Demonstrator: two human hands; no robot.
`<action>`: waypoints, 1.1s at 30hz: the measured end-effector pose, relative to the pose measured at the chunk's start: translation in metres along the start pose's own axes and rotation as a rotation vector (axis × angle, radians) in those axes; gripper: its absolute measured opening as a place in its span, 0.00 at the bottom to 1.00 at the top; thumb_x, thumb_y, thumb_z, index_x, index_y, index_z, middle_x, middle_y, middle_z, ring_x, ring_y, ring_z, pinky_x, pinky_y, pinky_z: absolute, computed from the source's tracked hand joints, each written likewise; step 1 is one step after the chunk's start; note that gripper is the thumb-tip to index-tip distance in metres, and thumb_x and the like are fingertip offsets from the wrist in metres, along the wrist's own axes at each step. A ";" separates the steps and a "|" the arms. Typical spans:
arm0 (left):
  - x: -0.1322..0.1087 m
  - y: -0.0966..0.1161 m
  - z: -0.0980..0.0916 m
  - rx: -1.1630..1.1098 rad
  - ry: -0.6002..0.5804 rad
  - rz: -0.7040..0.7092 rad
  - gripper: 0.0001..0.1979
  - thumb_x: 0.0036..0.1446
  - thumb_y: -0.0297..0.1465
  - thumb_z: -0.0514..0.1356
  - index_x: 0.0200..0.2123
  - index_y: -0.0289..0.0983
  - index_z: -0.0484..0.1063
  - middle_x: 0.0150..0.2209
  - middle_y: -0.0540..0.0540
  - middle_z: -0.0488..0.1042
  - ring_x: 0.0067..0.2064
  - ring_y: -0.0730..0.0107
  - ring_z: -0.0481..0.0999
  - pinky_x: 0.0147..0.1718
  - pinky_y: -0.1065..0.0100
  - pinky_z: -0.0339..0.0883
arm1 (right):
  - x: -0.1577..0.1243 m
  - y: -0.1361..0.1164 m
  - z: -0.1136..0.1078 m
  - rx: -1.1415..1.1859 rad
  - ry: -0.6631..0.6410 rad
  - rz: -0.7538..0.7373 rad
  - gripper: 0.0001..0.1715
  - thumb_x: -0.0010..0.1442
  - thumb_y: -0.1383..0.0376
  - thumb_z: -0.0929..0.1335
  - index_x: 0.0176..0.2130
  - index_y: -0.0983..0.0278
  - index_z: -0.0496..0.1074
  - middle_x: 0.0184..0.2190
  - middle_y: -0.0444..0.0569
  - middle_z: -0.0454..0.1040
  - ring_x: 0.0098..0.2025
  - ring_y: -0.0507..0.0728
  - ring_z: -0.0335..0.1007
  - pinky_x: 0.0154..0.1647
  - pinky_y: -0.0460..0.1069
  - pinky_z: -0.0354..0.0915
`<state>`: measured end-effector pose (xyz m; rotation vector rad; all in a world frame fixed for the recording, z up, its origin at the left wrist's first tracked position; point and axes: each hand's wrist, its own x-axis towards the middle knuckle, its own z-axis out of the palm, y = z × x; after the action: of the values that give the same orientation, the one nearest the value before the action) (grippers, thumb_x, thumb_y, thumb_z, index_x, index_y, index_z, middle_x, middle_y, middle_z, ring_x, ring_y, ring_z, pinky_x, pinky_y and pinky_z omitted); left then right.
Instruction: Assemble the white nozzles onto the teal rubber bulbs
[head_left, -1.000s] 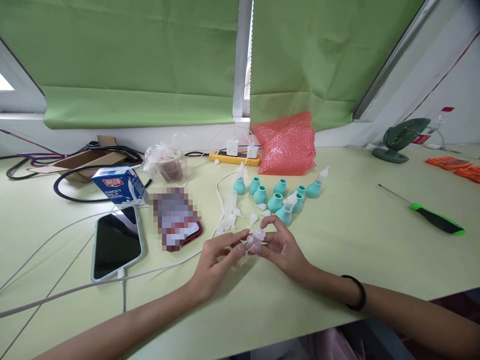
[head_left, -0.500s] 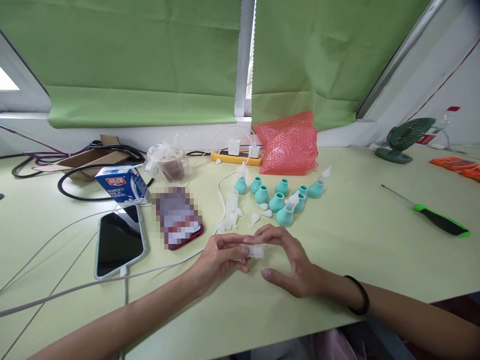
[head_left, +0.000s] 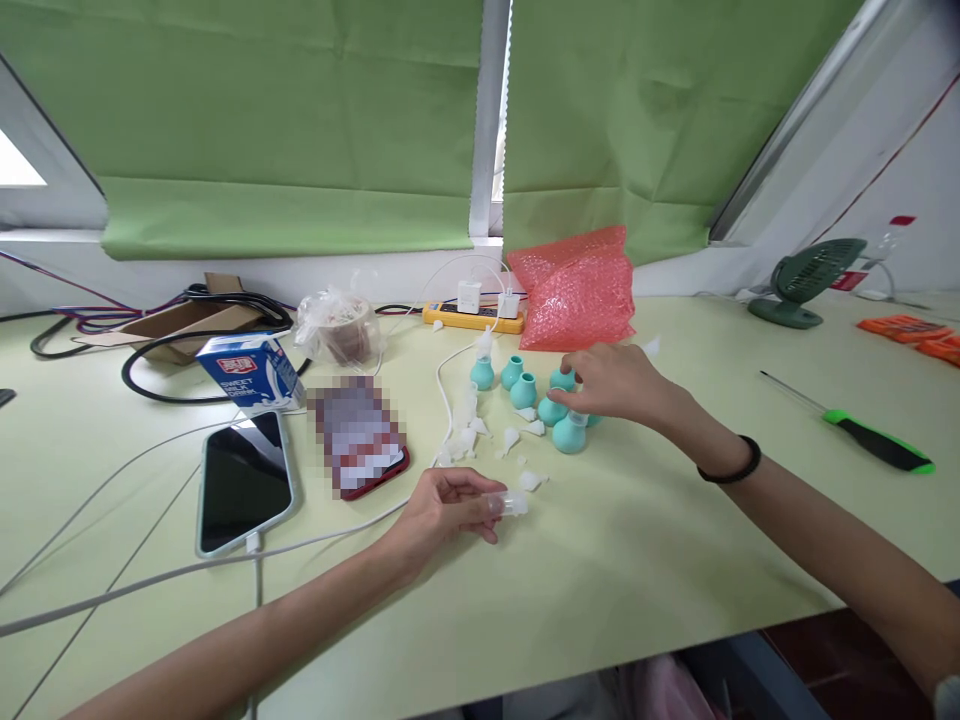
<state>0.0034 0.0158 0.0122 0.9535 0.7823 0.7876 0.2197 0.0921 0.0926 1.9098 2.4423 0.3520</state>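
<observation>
My left hand [head_left: 457, 508] is closed on a short clear plastic tube [head_left: 513, 503], its open end pointing right. My right hand [head_left: 619, 385] reaches over a cluster of teal squeeze bulbs, thumb and fingers apart, close to one teal bulb [head_left: 562, 379]; whether it touches it I cannot tell. The hand hides some bulbs behind it. A front teal bulb [head_left: 569, 436] carries a clear collar, and another teal bulb [head_left: 482, 373] has a translucent nozzle on top. A loose white nozzle tip [head_left: 532, 481] lies just beyond the tube, with several translucent tips [head_left: 466, 440] farther back.
Left stand a blue milk carton [head_left: 247, 372], a phone [head_left: 247, 485] on a cable and a red-edged phone [head_left: 362, 435]. Behind are a yellow power strip [head_left: 469, 318] and a pink bubble-wrap bag [head_left: 577, 290]. Right lie a screwdriver [head_left: 877, 440] and a green fan [head_left: 810, 280].
My right hand has left the tube and moved up and right to the teal bulbs. A white nozzle tip now shows on the table near where it was. My left hand has barely moved.
</observation>
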 end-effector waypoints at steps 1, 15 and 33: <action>0.000 -0.001 0.000 0.000 0.009 0.004 0.11 0.38 0.29 0.66 0.28 0.29 0.74 0.23 0.46 0.72 0.24 0.74 0.69 0.26 0.69 0.67 | 0.004 -0.001 0.001 -0.028 -0.050 -0.008 0.21 0.48 0.51 0.62 0.29 0.66 0.70 0.22 0.50 0.69 0.26 0.58 0.64 0.21 0.46 0.47; -0.004 0.005 0.004 0.035 -0.014 0.038 0.13 0.46 0.34 0.61 0.32 0.29 0.71 0.23 0.46 0.70 0.26 0.73 0.68 0.28 0.68 0.66 | -0.002 -0.010 -0.008 0.150 0.067 -0.107 0.12 0.47 0.59 0.64 0.29 0.64 0.70 0.22 0.46 0.70 0.25 0.54 0.63 0.21 0.45 0.50; -0.001 0.024 -0.007 0.001 0.061 0.199 0.13 0.52 0.34 0.56 0.38 0.31 0.69 0.17 0.52 0.65 0.19 0.78 0.63 0.19 0.73 0.60 | -0.082 -0.087 0.057 1.032 0.110 -0.730 0.19 0.51 0.67 0.65 0.44 0.64 0.57 0.40 0.51 0.66 0.44 0.54 0.62 0.44 0.49 0.60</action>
<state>-0.0083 0.0260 0.0322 1.0229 0.7481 0.9932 0.1655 0.0029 0.0110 0.8779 3.4792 -1.0061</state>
